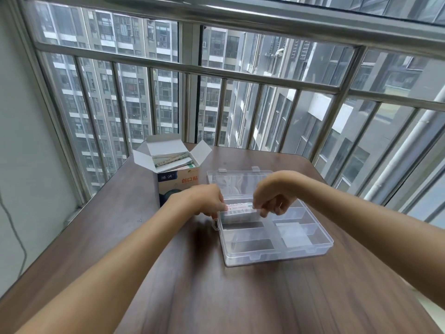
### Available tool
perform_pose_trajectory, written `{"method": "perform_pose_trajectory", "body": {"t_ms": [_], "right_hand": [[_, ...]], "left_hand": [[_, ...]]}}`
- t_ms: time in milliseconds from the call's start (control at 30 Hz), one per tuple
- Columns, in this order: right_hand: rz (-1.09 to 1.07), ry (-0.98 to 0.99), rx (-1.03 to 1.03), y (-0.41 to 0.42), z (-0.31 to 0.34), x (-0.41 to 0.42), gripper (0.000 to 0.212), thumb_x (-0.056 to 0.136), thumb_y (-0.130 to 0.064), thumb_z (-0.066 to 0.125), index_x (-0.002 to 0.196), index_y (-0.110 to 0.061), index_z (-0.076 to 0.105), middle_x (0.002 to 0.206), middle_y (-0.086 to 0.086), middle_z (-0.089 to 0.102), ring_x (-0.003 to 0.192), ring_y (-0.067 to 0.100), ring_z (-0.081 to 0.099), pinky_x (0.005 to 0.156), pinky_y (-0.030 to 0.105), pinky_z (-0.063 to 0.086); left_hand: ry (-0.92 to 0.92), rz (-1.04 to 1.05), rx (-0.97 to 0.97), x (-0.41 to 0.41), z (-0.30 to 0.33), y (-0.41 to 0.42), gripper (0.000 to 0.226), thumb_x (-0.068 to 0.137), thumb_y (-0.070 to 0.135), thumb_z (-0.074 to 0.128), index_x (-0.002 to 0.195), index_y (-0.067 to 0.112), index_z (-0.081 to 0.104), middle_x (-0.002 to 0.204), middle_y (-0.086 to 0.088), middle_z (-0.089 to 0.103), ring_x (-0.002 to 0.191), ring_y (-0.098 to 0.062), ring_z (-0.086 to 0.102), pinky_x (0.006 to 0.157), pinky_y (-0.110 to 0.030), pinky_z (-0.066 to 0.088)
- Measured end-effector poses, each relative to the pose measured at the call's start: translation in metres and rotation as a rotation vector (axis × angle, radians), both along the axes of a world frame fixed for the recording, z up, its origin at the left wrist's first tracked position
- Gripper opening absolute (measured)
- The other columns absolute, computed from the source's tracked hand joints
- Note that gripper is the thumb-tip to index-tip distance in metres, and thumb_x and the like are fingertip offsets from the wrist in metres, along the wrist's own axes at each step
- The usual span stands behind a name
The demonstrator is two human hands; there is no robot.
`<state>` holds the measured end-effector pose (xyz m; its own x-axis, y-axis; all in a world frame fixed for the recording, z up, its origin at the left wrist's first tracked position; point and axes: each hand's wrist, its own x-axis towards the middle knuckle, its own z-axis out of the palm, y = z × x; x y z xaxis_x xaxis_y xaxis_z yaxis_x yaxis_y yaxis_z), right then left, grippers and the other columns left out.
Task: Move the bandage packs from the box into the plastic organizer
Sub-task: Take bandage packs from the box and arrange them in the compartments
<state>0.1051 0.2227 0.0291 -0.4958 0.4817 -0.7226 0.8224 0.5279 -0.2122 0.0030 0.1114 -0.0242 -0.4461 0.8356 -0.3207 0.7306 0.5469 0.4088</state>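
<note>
Bandage packs (239, 208) being lowered into the plastic organizer's (277, 247) 10 o'clock compartment.
Left hand (207, 201) and right hand (272, 198) each pinch one end of the stack; the open bandage box (177, 179), with more packs inside, stands on the bench (216, 297) at 10 o'clock of the organizer. Keeping the stack level and square to the dividers should seat it cleanly.

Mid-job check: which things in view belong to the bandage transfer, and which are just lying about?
Job:
white-and-blue cardboard box, flaps open, packs inside
clear plastic organizer, lid open
white bandage packs held over its far-left compartment
left hand and right hand, pinching the packs' ends

Not part of it:
dark wooden table
dark cable by the wall
</note>
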Motion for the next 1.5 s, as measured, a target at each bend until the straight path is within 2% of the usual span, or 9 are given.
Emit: {"method": "perform_pose_trajectory", "body": {"t_ms": [133, 233, 433, 533, 867, 1000, 1200, 1367, 1500], "right_hand": [[0.339, 0.164, 0.425, 0.008, -0.003, 0.001, 0.025, 0.087, -0.030, 0.065, 0.086, -0.005, 0.069, 0.059, -0.001, 0.056, 0.050, 0.013, 0.045, 0.052, 0.022, 0.043], [0.384, 0.272, 0.468, 0.012, -0.009, 0.002, 0.039, 0.079, -0.041, 0.072, 0.095, -0.007, 0.074, 0.061, -0.001, 0.061, 0.058, 0.015, 0.054, 0.065, 0.029, 0.051], [0.507, 0.332, 0.663, 0.014, -0.006, -0.001, 0.033, 0.074, -0.051, 0.073, 0.075, -0.018, 0.071, 0.066, -0.006, 0.069, 0.053, 0.006, 0.057, 0.069, 0.029, 0.053], [0.638, 0.393, 0.538, 0.010, -0.009, -0.004, 0.020, 0.078, -0.042, 0.073, 0.094, -0.031, 0.074, 0.067, -0.006, 0.070, 0.052, 0.004, 0.059, 0.069, 0.028, 0.053], [0.562, 0.342, 0.327, 0.012, -0.015, -0.006, 0.023, 0.086, -0.024, 0.066, 0.108, -0.018, 0.071, 0.036, -0.010, 0.052, 0.052, 0.008, 0.051, 0.083, 0.033, 0.052], [0.466, 0.246, 0.302, 0.018, -0.015, -0.003, 0.026, 0.091, -0.023, 0.059, 0.111, -0.008, 0.069, 0.049, -0.006, 0.057, 0.050, 0.010, 0.045, 0.060, 0.024, 0.046], [0.381, 0.333, 0.287, 0.014, -0.009, 0.002, 0.025, 0.086, -0.022, 0.066, 0.103, -0.004, 0.072, 0.054, -0.003, 0.058, 0.046, 0.008, 0.043, 0.050, 0.019, 0.041], [0.357, 0.631, 0.256, 0.010, 0.022, 0.012, 0.017, 0.085, -0.021, 0.068, 0.100, -0.016, 0.072, 0.043, -0.010, 0.055, 0.034, -0.004, 0.040, 0.054, 0.017, 0.042], [0.418, 0.975, 0.402, -0.020, 0.023, 0.001, 0.016, 0.089, -0.020, 0.063, 0.103, -0.018, 0.070, 0.067, -0.012, 0.060, 0.057, -0.005, 0.055, 0.064, 0.016, 0.049]], "left_hand": [[-0.005, 0.010, 0.023, -0.001, 0.001, -0.002, 0.030, 0.097, 0.032, 0.051, 0.117, 0.014, 0.065, 0.079, 0.004, 0.065, 0.060, -0.003, 0.056, 0.056, -0.021, 0.047], [-0.008, -0.008, 0.052, -0.002, -0.001, -0.004, 0.030, 0.096, 0.032, 0.052, 0.115, 0.014, 0.066, 0.080, 0.003, 0.067, 0.059, -0.001, 0.057, 0.067, -0.025, 0.051], [0.009, -0.034, 0.049, -0.005, -0.002, -0.004, 0.028, 0.096, 0.033, 0.052, 0.114, 0.016, 0.066, 0.081, 0.002, 0.067, 0.058, -0.001, 0.057, 0.065, -0.025, 0.051], [0.007, -0.042, 0.025, -0.006, 0.000, -0.002, 0.028, 0.097, 0.032, 0.051, 0.116, 0.017, 0.066, 0.082, 0.002, 0.068, 0.059, -0.001, 0.058, 0.073, -0.028, 0.054], [0.102, -0.045, 0.089, -0.006, -0.003, -0.005, 0.021, 0.093, 0.035, 0.056, 0.109, 0.026, 0.068, 0.070, 0.008, 0.067, 0.055, 0.004, 0.057, 0.072, -0.022, 0.049], [0.115, -0.037, 0.070, -0.005, -0.002, -0.005, 0.022, 0.093, 0.034, 0.055, 0.109, 0.024, 0.068, 0.072, 0.006, 0.068, 0.057, 0.001, 0.058, 0.076, -0.023, 0.050], [0.081, 0.009, 0.065, 0.005, 0.008, -0.014, 0.026, 0.096, 0.035, 0.050, 0.112, 0.022, 0.067, 0.077, 0.008, 0.071, 0.057, 0.003, 0.061, 0.080, -0.023, 0.052], [0.213, 0.181, 0.327, 0.018, 0.034, -0.058, 0.020, 0.095, 0.042, 0.048, 0.099, 0.033, 0.065, 0.071, 0.015, 0.070, 0.065, -0.002, 0.065, 0.078, -0.025, 0.051], [0.612, 0.493, 0.914, 0.021, 0.036, -0.103, 0.011, 0.088, 0.039, 0.063, 0.095, 0.033, 0.069, 0.076, 0.018, 0.060, 0.074, -0.010, 0.061, 0.062, -0.027, 0.047]]}}
